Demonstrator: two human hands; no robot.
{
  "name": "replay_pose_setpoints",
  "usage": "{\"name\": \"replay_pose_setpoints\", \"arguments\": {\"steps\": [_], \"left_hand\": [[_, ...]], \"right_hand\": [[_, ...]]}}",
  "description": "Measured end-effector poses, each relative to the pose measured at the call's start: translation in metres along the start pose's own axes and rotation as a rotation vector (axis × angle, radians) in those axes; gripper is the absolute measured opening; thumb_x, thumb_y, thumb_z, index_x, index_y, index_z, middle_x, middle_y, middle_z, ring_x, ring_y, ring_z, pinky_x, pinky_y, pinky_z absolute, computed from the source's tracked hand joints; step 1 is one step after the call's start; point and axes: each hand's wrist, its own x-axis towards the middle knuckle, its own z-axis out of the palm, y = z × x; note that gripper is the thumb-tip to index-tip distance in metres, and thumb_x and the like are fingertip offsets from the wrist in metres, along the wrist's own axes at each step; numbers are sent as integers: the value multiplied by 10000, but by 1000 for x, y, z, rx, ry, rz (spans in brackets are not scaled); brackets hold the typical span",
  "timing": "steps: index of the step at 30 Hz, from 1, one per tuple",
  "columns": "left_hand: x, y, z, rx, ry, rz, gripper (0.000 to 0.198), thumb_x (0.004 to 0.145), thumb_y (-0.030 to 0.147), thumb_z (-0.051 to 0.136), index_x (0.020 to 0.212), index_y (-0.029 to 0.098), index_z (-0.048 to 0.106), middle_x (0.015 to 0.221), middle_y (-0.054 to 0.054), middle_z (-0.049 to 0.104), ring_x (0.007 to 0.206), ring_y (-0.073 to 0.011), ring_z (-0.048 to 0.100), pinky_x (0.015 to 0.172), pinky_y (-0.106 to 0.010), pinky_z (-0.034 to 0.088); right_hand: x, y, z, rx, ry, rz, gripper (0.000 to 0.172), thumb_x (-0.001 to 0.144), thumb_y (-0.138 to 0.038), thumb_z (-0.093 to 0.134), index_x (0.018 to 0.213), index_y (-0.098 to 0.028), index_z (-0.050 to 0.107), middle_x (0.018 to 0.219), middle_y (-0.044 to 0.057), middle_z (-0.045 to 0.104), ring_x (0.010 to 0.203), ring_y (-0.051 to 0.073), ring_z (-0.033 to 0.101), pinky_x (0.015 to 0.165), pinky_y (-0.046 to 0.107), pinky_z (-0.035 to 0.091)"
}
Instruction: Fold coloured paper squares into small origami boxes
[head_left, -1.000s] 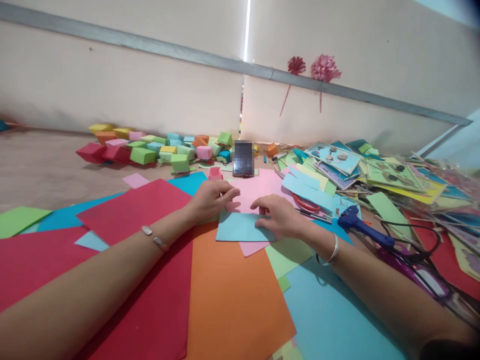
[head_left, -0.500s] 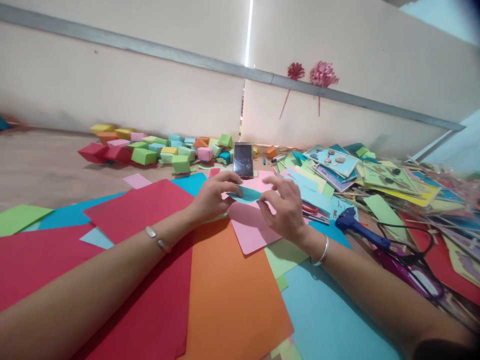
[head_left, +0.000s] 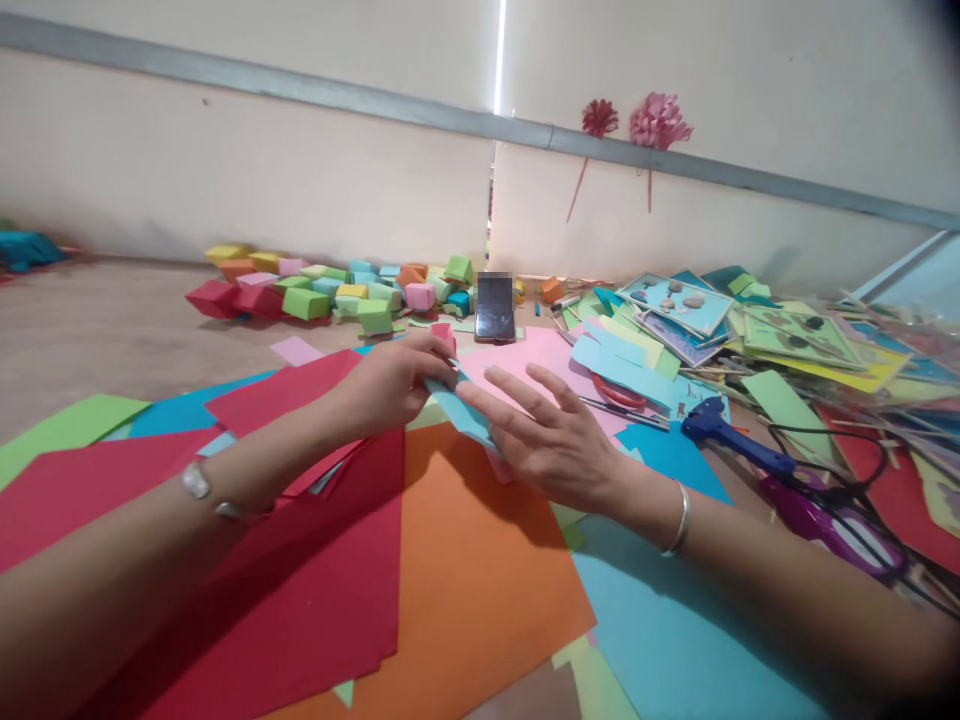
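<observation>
My left hand (head_left: pixel 405 380) pinches one end of a small piece of light blue paper (head_left: pixel 463 414) between thumb and fingers. The paper slants down to the right, above the orange sheet. My right hand (head_left: pixel 551 440) has its fingers stretched out and spread, the index finger lying along the paper's right edge; its thumb is hidden. Beneath the hands are a large orange sheet (head_left: pixel 465 560), red sheets (head_left: pixel 300 590) on the left, a pink sheet (head_left: pixel 525 355) behind and a light blue sheet (head_left: pixel 675 620) on the right.
Folded paper boxes (head_left: pixel 306 303) in many colours line the back left. A phone (head_left: pixel 495 308) stands upright behind my hands. Red-handled scissors (head_left: pixel 619 392), a blue and purple glue gun (head_left: pixel 739 440) with its cord, and picture cards (head_left: pixel 679 303) crowd the right. Paper flowers (head_left: pixel 660 122) hang on the wall.
The light blue paper has tilted, its right end now lower and nearer to me. My right hand has gone from a pinch to spread fingers. My left hand has shifted slightly left.
</observation>
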Motion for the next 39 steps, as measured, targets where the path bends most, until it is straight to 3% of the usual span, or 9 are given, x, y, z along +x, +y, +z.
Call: {"name": "replay_pose_setpoints", "arguments": {"steps": [4,7,11,14,18,24,27,31,39], "left_hand": [[-10,2,-3,-245,-155,-160,317,743,177,432,714,212,746,1021,-55,680,952,-211,656,788,-279,530],[-8,15,1,-177,-329,-128,337,814,281,450,675,213,749,1012,-70,675,898,-216,650,769,-298,512],[-9,38,19,152,-322,-68,227,758,331,670,911,199,771,824,-76,626,816,-252,590,722,-350,470],[-17,47,34,127,-360,-60,278,821,283,637,1070,209,736,844,-71,614,809,-242,581,694,-344,463],[-28,52,46,40,-307,-65,275,879,255,560,1107,196,702,974,-96,622,888,-256,590,750,-381,488],[-33,62,52,69,-183,-37,189,866,195,546,1009,174,668,1103,-117,660,970,-264,618,825,-413,506],[-38,72,50,196,-141,20,98,785,129,544,759,184,620,892,-94,668,822,-251,614,732,-399,506],[-60,93,46,334,-164,146,201,599,36,484,586,228,540,590,-34,547,524,-210,484,475,-352,390],[-103,107,54,259,-113,108,379,754,60,483,983,246,723,1014,-89,739,954,-283,662,758,-400,565]], "right_hand": [[4,-10,-11,86,2,23,310,895,7,446,1024,-157,676,1334,47,635,1349,218,451,1139,420,351],[0,-17,-22,177,-25,-94,267,907,-22,468,787,-172,653,1088,92,721,1270,230,525,1073,432,409],[-11,-26,-34,198,-275,-80,302,933,-46,464,703,-182,605,709,52,650,797,200,611,802,412,476],[-18,-32,-42,227,-418,0,267,954,-67,445,789,-172,627,747,57,647,687,176,545,737,396,445],[-24,-38,-49,330,-360,44,261,976,-102,427,855,-185,642,864,61,685,766,172,568,706,346,425],[-28,-45,-37,483,-239,212,180,937,-98,503,810,-146,620,784,65,669,711,167,549,633,316,415],[-31,-44,-33,599,-245,368,202,956,-167,475,777,-177,569,771,66,641,683,164,522,607,303,419],[-33,-40,-35,759,-261,507,219,940,-184,466,725,-195,504,778,70,601,707,164,525,631,297,446],[-29,-45,-40,788,-347,700,210,849,-116,482,666,-198,419,765,41,500,715,156,474,620,293,406]]}}
